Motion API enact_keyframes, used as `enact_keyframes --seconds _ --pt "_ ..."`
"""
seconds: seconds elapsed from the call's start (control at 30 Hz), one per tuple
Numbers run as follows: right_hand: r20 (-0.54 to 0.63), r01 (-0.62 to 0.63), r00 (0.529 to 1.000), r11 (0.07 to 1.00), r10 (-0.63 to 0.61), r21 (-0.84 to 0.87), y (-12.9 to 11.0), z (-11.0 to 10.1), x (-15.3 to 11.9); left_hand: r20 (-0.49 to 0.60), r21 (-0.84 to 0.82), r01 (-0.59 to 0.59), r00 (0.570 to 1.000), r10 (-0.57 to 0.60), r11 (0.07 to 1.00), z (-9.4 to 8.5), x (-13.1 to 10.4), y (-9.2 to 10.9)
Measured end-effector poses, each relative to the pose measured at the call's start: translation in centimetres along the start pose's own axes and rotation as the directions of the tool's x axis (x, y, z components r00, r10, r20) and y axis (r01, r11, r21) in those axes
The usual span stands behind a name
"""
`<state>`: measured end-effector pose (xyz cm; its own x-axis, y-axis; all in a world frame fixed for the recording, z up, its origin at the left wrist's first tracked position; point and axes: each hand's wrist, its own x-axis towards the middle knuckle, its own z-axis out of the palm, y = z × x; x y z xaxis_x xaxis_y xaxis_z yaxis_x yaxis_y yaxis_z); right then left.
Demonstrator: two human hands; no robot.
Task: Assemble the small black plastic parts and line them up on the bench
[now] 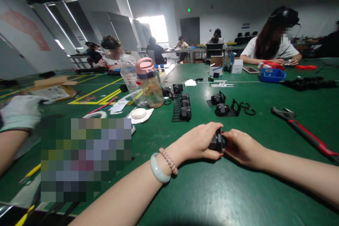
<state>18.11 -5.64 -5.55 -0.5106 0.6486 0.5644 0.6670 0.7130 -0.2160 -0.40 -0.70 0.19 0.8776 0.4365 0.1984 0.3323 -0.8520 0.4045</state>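
Over the green table (196,190), my left hand (198,141) grips a black plastic fitting (215,140) with a flat plate, fingers above and thumb below. My right hand (242,146) is closed on the fitting's right end, its fingertips partly hidden. Beyond my hands lie two black fittings, one (221,109) beside an upright bracket (235,107), the other (216,98) farther back. Two black rings (249,111) rest to their right. A black slotted plate (177,110) with several fittings (185,112) is at the left.
Red-handled pliers (304,130) lie at the right, near a blue bin (272,74). A pink-lidded bottle (150,86) and a clear bottle (132,81) stand left of centre. A gloved hand (21,112) of another person reaches in at the far left. Several people sit behind.
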Motion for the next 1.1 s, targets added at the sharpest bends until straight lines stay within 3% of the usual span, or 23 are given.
enact_keyframes --seconds 0.23,0.53,0.73,1.1 --pt "-0.003 0.006 1.000 1.000 -0.006 0.014 -0.1 -0.3 0.2 -0.004 -0.100 0.072 0.997 -0.073 0.992 0.1 0.0 0.1" --pt "0.046 -0.026 0.999 0.985 0.018 0.169 0.4 -0.3 -0.5 -0.058 -0.350 0.161 0.980 -0.193 0.923 0.7 -0.3 1.2" --pt "0.008 0.011 1.000 0.992 -0.012 0.122 0.0 -0.8 -0.2 -0.072 -0.355 0.144 0.981 -0.181 0.924 0.8 -0.3 1.3" --pt "0.051 -0.014 0.999 1.000 0.015 -0.012 -1.1 -1.5 0.3 -0.082 -0.349 0.093 0.988 -0.130 0.932 1.0 -0.3 1.8"
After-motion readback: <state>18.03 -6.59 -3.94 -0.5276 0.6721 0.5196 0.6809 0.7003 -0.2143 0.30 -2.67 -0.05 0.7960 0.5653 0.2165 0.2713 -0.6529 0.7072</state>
